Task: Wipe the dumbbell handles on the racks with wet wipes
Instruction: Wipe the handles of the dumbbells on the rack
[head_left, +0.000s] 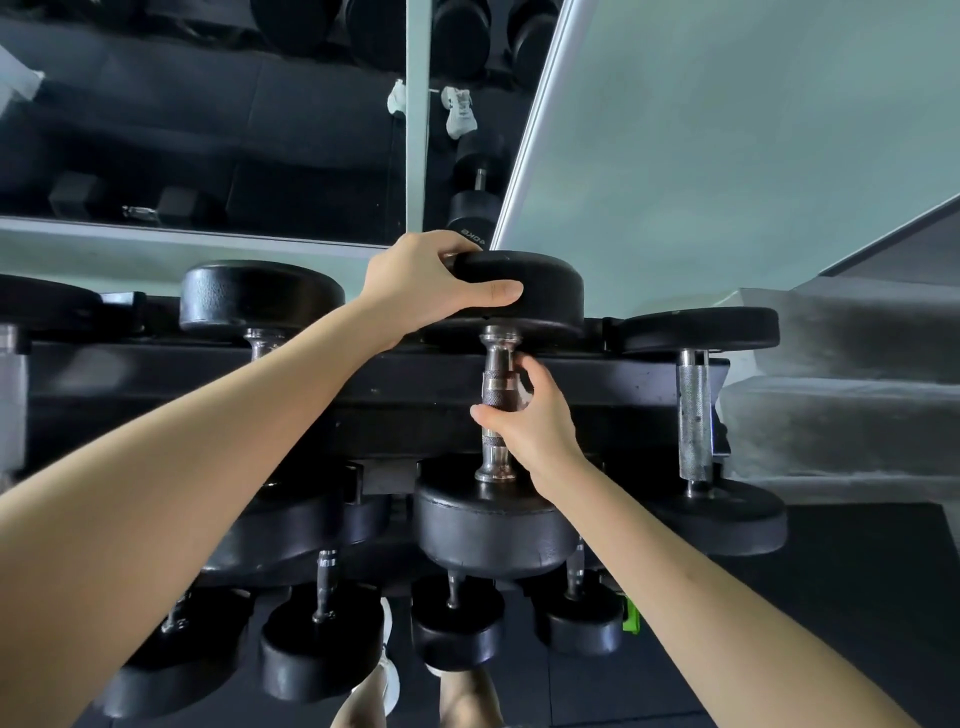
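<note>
Looking down through the head camera, where is the dumbbell (493, 525) that both hands hold?
— It lies across the top shelf of the black rack (260, 395), in the centre of the picture. One head points to 12 o'clock and the other to 6 o'clock. Its steel handle (492, 364) runs between them.

And the left hand (431, 280)?
— It is at 11 o'clock from the centre, on the far head. The fingers are curled over the far edge and the thumb (498, 291) lies along the near side, so the head is clamped between them.

What about the right hand (530, 421)?
— It is just beside the centre, toward 5 o'clock. The fingers are wrapped close together around the middle of the handle, with the thumb in front. Something pale shows between the fingers and the steel, but I cannot tell if it is the wet wipe.

What stands around?
— At 3 o'clock a second dumbbell (693, 415) with a knurled grip rests on the same shelf, apart from the first. Toward 10 o'clock a third dumbbell (260, 299) shows its far head. From 6 to 7 o'clock smaller dumbbells (322, 649) sit on a lower shelf. Further out at 10 o'clock there is a mirror (208, 130), and at 1 o'clock a pale wall panel (727, 156).
</note>
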